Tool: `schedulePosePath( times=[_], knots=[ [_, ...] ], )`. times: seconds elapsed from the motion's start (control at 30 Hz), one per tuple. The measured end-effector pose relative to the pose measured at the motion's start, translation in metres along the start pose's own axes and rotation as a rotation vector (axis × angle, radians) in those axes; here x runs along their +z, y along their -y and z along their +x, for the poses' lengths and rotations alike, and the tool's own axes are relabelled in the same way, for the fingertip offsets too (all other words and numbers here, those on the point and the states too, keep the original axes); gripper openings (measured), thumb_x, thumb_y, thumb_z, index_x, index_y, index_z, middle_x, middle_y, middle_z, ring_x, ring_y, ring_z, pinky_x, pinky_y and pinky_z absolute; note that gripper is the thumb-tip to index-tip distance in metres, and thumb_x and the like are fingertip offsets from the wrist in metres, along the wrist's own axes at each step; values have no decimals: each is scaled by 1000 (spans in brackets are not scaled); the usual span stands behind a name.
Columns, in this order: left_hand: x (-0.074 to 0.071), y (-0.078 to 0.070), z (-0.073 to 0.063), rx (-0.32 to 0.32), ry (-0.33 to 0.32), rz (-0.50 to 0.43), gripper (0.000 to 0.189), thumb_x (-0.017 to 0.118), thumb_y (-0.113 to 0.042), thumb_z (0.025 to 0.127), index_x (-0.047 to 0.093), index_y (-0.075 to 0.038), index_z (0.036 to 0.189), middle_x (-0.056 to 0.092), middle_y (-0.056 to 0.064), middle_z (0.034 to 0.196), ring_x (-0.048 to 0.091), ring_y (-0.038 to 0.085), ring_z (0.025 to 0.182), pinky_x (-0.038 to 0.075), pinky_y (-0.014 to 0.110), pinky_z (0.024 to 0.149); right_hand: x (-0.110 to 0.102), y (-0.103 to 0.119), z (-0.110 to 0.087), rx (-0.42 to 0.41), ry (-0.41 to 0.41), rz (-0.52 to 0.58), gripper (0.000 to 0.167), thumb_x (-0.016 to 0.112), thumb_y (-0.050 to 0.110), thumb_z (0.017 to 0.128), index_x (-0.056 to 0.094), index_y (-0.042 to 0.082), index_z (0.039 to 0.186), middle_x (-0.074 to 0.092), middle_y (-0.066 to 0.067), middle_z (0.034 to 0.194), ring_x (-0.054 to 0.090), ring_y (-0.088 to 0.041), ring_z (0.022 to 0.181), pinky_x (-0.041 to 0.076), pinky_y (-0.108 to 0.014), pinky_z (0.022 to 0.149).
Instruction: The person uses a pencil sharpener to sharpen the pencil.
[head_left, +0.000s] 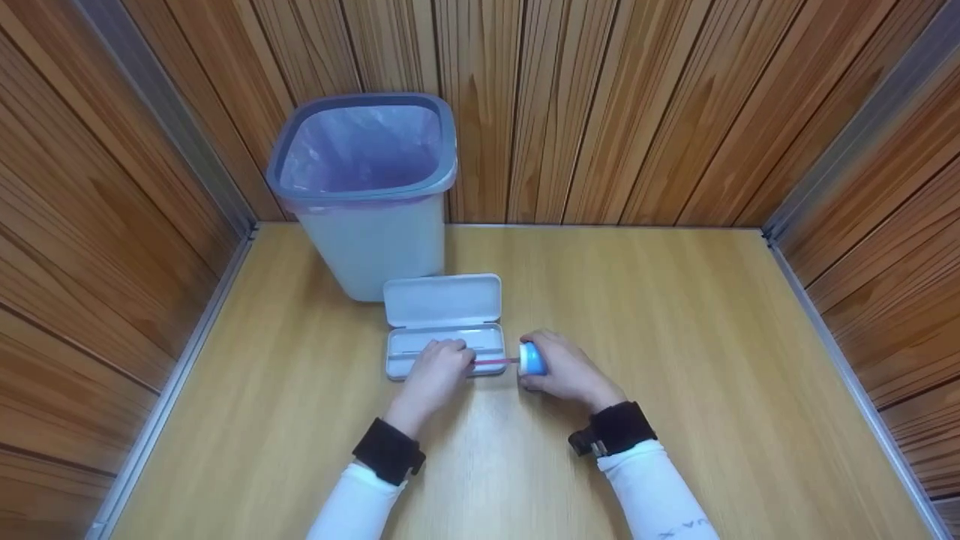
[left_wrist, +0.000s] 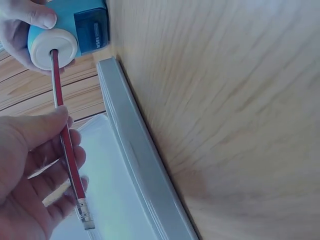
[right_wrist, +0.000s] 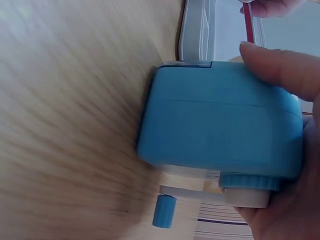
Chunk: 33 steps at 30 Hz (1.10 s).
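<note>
A blue crank pencil sharpener is gripped by my right hand, its round white front facing left. Between thumb and fingers, my left hand pinches a red pencil. One end of the pencil sits in the hole of the sharpener's white front; its metal-capped end points the other way, past the left fingers. The crank with its blue knob shows at the back of the sharpener. Under the left hand lies a grey pencil case with its lid folded back; the hand hides part of its tray.
A bin with a grey rim and a plastic liner stands behind the case, at the back left. Wood-panelled walls with metal edging enclose the wooden table on the left, back and right.
</note>
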<state>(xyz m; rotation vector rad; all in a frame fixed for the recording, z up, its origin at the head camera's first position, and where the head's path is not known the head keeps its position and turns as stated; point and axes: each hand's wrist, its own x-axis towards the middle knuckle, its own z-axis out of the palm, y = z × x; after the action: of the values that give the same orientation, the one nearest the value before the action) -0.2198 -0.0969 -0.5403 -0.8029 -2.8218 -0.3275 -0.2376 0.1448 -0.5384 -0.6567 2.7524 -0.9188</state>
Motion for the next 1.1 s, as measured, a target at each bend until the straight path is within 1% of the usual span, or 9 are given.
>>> schedulePosePath(
  times=[0.07, 0.17, 0.27, 0.37, 0.6, 0.7, 0.8, 0.97, 1.1],
  knots=[
    [3, 1, -1, 31, -24, 2, 5, 71, -6, 87, 74, -6, 91, 63, 5, 78, 60, 20, 73, 49, 33, 67, 0, 1, 0, -6, -6, -10, 58, 83, 18, 79, 55, 7, 129, 59, -6, 117, 55, -25, 103, 48, -44, 90],
    [7, 4, -1, 56, -37, -7, 7, 69, -2, 88, 74, -4, 92, 60, 5, 78, 57, 20, 72, 49, 31, 65, 0, 2, 0, 18, 0, -24, 57, 83, 20, 79, 56, 8, 128, 59, -4, 115, 54, -24, 102, 48, -42, 90],
    [9, 5, -1, 71, -40, -14, 11, 67, 1, 87, 73, -4, 95, 60, 6, 80, 57, 20, 75, 49, 31, 67, -1, 3, -1, 39, 7, -22, 56, 82, 21, 80, 57, 10, 128, 59, -4, 115, 54, -25, 103, 48, -43, 90],
    [10, 6, 0, 92, -42, 4, 13, 66, 3, 86, 73, -5, 95, 62, 7, 84, 58, 22, 80, 50, 33, 71, -2, 4, -1, 61, 19, -11, 57, 82, 22, 80, 56, 11, 130, 58, -3, 116, 53, -25, 104, 48, -45, 91],
    [9, 8, 1, 124, -30, 11, 16, 64, 5, 86, 71, -6, 96, 63, 7, 89, 59, 22, 86, 50, 33, 78, -3, 5, 0, 65, 39, -3, 57, 81, 23, 82, 55, 11, 131, 57, -2, 118, 52, -24, 106, 47, -44, 93],
    [9, 8, 3, 125, -31, -8, 16, 64, 5, 86, 71, -6, 95, 63, 6, 89, 59, 22, 87, 49, 33, 79, -4, 6, 0, 60, 39, -13, 57, 81, 23, 81, 55, 12, 131, 57, -3, 119, 52, -24, 106, 47, -44, 93],
    [11, 8, 5, 138, -45, -13, 15, 64, 5, 85, 71, -7, 92, 63, 5, 87, 59, 21, 84, 49, 32, 76, -4, 6, 0, 55, 46, -19, 58, 81, 24, 81, 56, 11, 132, 57, -4, 119, 52, -25, 107, 47, -44, 93],
    [11, 7, 9, 190, -89, 59, 14, 66, 5, 83, 72, -7, 87, 62, 3, 82, 59, 19, 78, 49, 30, 72, -5, 5, 1, 43, 28, -34, 62, 83, 23, 78, 57, 10, 133, 60, -8, 125, 54, -27, 110, 47, -47, 95],
    [11, 6, 11, 205, -89, 95, 13, 67, 4, 83, 72, -7, 86, 63, 3, 82, 59, 19, 78, 49, 30, 72, -4, 4, 2, 39, 26, -38, 63, 84, 24, 78, 57, 11, 134, 60, -8, 127, 54, -27, 111, 46, -47, 96]
  ],
)
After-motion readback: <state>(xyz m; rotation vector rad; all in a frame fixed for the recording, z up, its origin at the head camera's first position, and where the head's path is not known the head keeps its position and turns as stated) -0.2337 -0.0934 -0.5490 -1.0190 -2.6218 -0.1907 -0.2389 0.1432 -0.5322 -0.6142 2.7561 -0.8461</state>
